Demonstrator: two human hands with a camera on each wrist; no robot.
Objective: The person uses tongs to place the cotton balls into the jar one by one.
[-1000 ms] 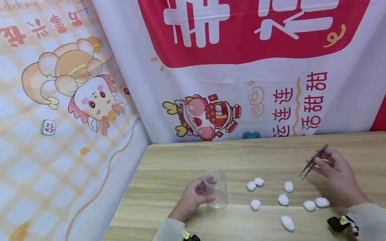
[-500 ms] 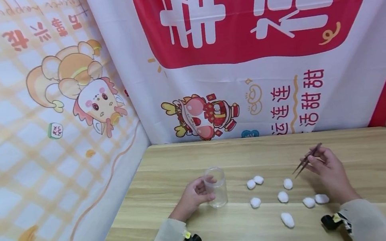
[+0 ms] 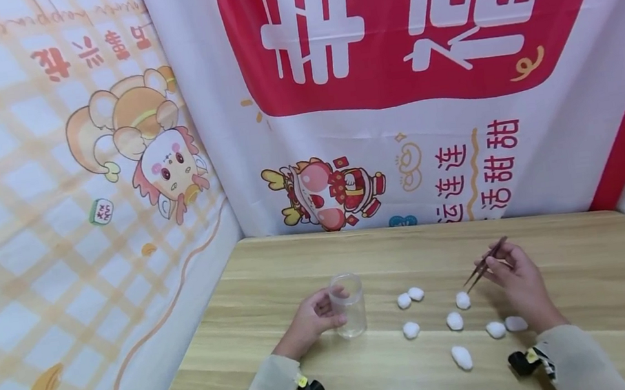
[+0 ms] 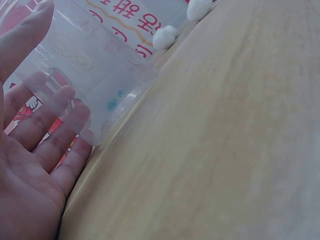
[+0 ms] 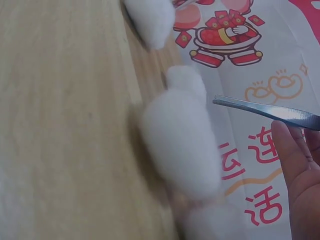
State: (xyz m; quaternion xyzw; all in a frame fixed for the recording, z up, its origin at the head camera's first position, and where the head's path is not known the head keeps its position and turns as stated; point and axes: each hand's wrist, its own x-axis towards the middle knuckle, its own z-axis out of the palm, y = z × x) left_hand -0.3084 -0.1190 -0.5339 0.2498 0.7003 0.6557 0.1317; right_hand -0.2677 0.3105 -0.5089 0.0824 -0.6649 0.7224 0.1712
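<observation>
My left hand (image 3: pixel 310 319) holds a clear plastic jar (image 3: pixel 350 307) upright on the table, thumb on the near side and fingers behind it. In the left wrist view the fingers show through the wall of the jar (image 4: pixel 95 75). My right hand (image 3: pixel 516 284) pinches a pair of metal tweezers (image 3: pixel 486 263), their two tips apart and pointing down and left. Those tips are right at the top of a white cotton ball (image 3: pixel 463 300). In the right wrist view the tweezers (image 5: pixel 265 109) have nothing between their tips, and large white cotton balls (image 5: pixel 180 140) fill the middle.
Several more cotton balls lie on the wood-grain table (image 3: pixel 296 255): a touching pair (image 3: pixel 410 297), singles (image 3: pixel 411 330), (image 3: pixel 454 321) would sit between the hands, an oblong one (image 3: pixel 461 357) nearer the front. A printed cloth (image 3: pixel 328 134) hangs behind the table.
My right hand has moved left with the tweezers, bringing their tips to the cotton ball. My left hand and the jar stay in place; the head view has shifted slightly.
</observation>
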